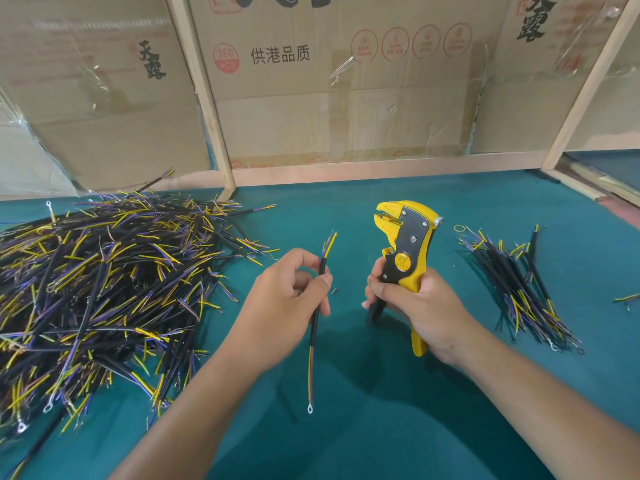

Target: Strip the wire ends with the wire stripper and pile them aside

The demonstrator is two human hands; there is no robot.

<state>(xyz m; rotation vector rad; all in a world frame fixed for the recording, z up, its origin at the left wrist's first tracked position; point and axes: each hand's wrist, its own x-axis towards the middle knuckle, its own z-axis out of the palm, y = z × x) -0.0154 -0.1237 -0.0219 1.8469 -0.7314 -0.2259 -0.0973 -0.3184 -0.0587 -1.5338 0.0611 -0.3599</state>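
Note:
My left hand (287, 299) pinches a black-sheathed wire (315, 327) upright between thumb and fingers. Its yellow and purple cores fan out at the top, and a ring terminal hangs at the bottom end. My right hand (412, 306) grips the handles of a yellow and black wire stripper (407, 244), jaws pointing up and to the left. The jaws stand a short way to the right of the wire's top end, not touching it. A big heap of wires (104, 289) covers the left of the green table (346, 410). A smaller pile of wires (519, 285) lies at the right.
Cardboard panels in a wooden frame (214, 98) wall off the back of the table. One loose wire (627, 298) lies at the far right edge. A tiny scrap of insulation (334, 291) rests on the cloth between my hands.

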